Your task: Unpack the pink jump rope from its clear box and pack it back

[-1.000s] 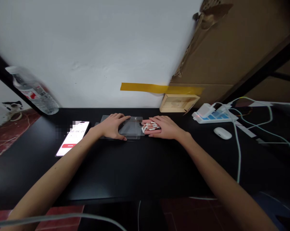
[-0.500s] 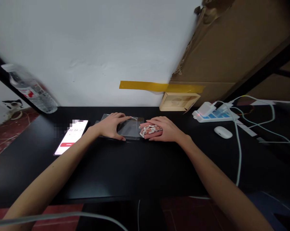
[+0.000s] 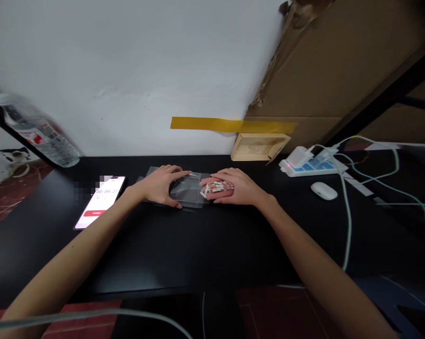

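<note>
White pieces (image 3: 218,187) sit in the right hand (image 3: 243,186); the phone (image 3: 100,201) reads 00:04:21.

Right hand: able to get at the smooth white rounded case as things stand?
Likely yes: nothing visible blocks the black tabletop between the bare right hand and the smooth white rounded case. The hand holds small white sticks, though, so it would probably need to release those first.

Two hands (image 3: 163,185) (image 3: 241,186), one phone (image 3: 100,202), one bottle (image 3: 44,140)

Both forearms (image 3: 88,235) angle inward, the left hand (image 3: 163,185) arched wide and the right hand (image 3: 238,185) curled.
</note>
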Demonstrator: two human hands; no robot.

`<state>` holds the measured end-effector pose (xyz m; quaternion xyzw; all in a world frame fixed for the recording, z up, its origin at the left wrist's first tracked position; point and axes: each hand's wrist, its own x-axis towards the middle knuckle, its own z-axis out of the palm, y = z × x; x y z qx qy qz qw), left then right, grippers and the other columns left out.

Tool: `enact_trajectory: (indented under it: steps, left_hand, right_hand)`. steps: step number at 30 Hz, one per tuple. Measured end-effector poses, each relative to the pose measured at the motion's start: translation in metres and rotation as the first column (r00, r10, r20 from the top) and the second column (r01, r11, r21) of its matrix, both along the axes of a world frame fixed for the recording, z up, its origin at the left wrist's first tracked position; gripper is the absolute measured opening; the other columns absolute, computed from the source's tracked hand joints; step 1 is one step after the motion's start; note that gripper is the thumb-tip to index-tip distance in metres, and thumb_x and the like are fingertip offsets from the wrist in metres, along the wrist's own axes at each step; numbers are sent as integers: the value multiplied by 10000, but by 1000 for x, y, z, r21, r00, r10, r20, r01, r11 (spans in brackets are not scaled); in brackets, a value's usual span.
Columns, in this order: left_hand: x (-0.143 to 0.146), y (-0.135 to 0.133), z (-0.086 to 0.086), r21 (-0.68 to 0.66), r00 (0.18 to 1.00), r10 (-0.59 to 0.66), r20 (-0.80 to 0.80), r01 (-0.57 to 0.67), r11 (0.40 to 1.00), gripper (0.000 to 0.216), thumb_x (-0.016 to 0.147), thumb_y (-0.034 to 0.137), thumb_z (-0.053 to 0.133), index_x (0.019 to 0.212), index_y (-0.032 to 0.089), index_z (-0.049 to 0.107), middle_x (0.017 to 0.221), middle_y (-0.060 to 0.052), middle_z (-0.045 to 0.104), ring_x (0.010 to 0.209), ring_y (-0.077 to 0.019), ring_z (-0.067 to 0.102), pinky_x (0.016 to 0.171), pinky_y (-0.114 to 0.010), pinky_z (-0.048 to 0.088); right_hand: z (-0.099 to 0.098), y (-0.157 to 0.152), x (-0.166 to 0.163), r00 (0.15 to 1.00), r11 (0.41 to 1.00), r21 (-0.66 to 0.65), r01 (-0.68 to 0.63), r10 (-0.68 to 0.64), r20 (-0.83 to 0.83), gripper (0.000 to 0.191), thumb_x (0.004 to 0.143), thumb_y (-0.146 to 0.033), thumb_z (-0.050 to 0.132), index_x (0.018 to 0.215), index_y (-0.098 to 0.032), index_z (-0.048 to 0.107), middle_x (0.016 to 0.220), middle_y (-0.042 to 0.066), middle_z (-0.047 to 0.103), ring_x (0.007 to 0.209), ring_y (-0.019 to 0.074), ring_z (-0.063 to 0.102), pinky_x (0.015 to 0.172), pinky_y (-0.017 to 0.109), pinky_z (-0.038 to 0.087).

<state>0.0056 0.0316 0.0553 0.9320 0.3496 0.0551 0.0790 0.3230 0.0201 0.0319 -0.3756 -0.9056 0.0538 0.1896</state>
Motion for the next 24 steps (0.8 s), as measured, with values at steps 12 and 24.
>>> enact_trajectory:
  steps: [12,24]
  left_hand:
    - [10,-4,0,-2,999,31,-13,-31,1000,1108,635,686,764,1551,218,352,1424,-174,479,1271,-401,471,1062,-526,362]
    - [10,-4,1,-12,999,49,-20,-49,999,1111,646,694,751,1565,239,324,1419,-167,480,1273,-399,466,1055,-517,360]
  right_hand:
    - [-3,-1,-19,989,986,-66,150,-149,20,975,654,-640,818,1474,-214,506,1423,142,591,1330,380,519,1144,568,371]
    - [-17,5,54,978,920,-345,184,-205,-25,1164,617,-611,859,1586,-331,278,1643,117,295,1518,422,191,1181,671,247]
